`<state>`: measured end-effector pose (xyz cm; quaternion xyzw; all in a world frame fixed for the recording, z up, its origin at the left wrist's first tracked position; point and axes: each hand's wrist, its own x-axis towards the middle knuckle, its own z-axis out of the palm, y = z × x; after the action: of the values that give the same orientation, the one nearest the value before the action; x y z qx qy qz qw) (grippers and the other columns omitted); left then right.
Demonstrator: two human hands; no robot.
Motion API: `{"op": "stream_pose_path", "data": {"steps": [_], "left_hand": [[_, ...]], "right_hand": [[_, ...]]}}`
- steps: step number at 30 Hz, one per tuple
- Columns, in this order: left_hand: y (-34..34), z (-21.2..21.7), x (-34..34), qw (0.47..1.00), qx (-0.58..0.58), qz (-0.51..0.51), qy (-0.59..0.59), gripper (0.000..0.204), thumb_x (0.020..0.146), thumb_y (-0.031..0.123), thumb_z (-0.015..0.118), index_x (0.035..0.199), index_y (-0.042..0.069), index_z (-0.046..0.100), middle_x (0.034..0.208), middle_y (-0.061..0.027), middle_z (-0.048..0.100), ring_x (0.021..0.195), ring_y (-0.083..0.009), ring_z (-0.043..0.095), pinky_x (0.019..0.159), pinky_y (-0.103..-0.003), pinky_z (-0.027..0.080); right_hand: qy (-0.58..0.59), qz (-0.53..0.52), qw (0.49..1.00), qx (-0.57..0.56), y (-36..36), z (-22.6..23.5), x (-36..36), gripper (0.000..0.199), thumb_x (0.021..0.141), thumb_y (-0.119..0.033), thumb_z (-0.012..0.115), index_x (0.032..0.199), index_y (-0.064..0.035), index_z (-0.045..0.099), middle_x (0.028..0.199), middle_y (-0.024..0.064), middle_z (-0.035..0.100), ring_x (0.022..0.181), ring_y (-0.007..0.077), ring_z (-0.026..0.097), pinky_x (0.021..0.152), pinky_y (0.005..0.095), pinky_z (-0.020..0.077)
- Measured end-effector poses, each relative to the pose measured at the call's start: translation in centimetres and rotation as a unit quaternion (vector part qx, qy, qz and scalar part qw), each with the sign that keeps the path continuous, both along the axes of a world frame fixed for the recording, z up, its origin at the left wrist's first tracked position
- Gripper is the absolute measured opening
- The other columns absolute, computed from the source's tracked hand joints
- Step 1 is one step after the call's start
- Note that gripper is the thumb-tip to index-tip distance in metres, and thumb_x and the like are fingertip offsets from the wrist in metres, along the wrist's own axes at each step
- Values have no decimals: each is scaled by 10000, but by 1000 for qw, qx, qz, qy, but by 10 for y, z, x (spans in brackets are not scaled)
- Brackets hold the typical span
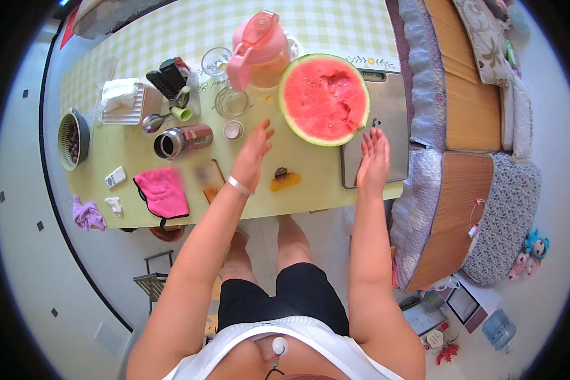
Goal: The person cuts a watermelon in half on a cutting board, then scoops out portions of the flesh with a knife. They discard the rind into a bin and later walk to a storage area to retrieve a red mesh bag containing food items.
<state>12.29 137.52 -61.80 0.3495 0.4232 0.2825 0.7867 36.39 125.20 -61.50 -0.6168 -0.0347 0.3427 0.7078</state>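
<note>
Both hands are reaching w/ open palms, gripping nothing: left hand (252,154) and right hand (373,158) closing in on the half watermelon (323,98), sitting cut-side up on the desk (139,152). Prob needs a two-sided grab next.

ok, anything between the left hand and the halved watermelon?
Nothing. In the head view, only bare yellow-green tabletop separates the open left hand from the halved watermelon; the small white cup sits off to the hand's left.
</note>
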Motion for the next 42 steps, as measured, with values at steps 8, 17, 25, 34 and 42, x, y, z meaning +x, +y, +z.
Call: {"op": "stream_pose_path", "data": {"steps": [8, 17, 25, 34, 42], "left_hand": [[58, -62, 104, 951, -172, 161, -203, 528, 982, 480, 424, 1296, 62, 497, 1280, -76, 575, 1214, -226, 522, 1029, -406, 422], [54, -38, 113, 937, -211, 131, -246, 592, 979, 536, 363, 1321, 70, 493, 1327, -116, 542, 1206, -256, 531, 1021, -409, 437], [-24, 17, 13, 970, -189, 50, -143, 864, 870, 730, 361, 1437, 77, 358, 1441, -103, 429, 1307, -238, 437, 1080, -405, 370], [-165, 50, -232, 966, -104, 199, -127, 1064, 799, 792, 417, 1490, 16, 189, 1529, -130, 260, 1398, -244, 279, 1149, -424, 221], [-244, 55, -422, 883, -176, 412, -139, 951, 822, 769, 407, 1467, 80, 296, 1482, -142, 356, 1338, -291, 389, 1104, -454, 330]], "right_hand": [[126, 125, 975, 135, 81, -43, 68, 655, 995, -493, 366, 1432, -8, 313, 1448, 146, 392, 1327, 251, 392, 1100, 393, 321], [262, 175, 933, 176, 88, -37, 67, 544, 990, -430, 422, 1357, -29, 426, 1338, 139, 510, 1246, 265, 486, 1052, 413, 388], [314, 144, 935, 81, 10, 33, -8, 497, 997, -354, 425, 1346, 0, 427, 1338, 154, 510, 1236, 272, 496, 1046, 417, 389], [327, 284, 901, 21, -30, 64, -232, 676, 909, -374, 554, 1396, 44, 341, 1372, 178, 458, 1266, 282, 462, 1077, 402, 352], [432, 422, 791, -101, -39, 6, -442, 574, 942, -310, 536, 1391, 11, 381, 1342, 140, 492, 1236, 219, 484, 1040, 353, 382]]}}
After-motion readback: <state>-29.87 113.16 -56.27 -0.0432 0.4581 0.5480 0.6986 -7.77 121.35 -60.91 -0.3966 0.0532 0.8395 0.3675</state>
